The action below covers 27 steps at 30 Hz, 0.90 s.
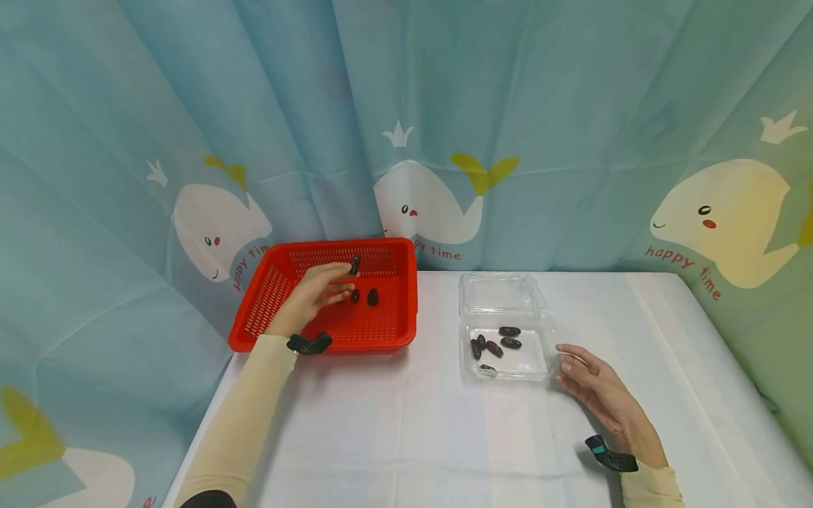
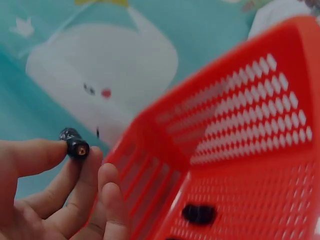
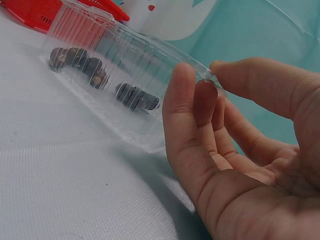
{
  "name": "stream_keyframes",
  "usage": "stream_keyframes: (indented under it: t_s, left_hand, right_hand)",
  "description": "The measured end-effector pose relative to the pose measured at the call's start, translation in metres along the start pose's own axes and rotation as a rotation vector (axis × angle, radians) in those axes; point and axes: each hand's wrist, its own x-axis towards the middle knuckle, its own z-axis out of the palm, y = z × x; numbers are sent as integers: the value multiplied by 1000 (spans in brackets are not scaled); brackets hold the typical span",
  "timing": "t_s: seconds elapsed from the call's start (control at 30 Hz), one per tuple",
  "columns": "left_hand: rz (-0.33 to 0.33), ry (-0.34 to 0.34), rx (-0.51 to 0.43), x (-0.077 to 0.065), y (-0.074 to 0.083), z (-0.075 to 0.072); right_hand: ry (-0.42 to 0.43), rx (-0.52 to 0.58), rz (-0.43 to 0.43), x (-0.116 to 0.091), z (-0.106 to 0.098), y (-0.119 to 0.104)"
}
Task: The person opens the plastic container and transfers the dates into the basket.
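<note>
Over the red basket, my left hand pinches a dark date between thumb and fingers. The left wrist view shows one end of this date facing the camera. Two more dates lie on the basket floor below the hand. To the right, a clear plastic clamshell box stands with its lid folded back. Several dates lie inside it, mostly toward its left side. My right hand pinches the box's right rim with thumb and fingers, as the right wrist view shows.
A white cloth covers the table. Behind the table hangs a blue-green curtain printed with whales, close to the back of the basket. The curtain also runs along the left and right sides.
</note>
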Motion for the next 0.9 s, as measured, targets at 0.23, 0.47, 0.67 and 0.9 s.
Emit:
stream_keyframes:
  t_s: [0.23,0.47,0.67,0.9]
  left_hand:
    - [-69,6,102,10,-1,-28]
    - [-102,10,194,24,-1,-43]
    - [-128,22,288,38,-3,-53]
    - [-86,18,372,47,-7,-63]
  right_hand:
    - [-5,16,6,1,0,1]
    - [-1,10,8,1,-2,1]
    - [-34,28,-19,-1,-3,3]
    - [-8,11,-7,0,-2,2]
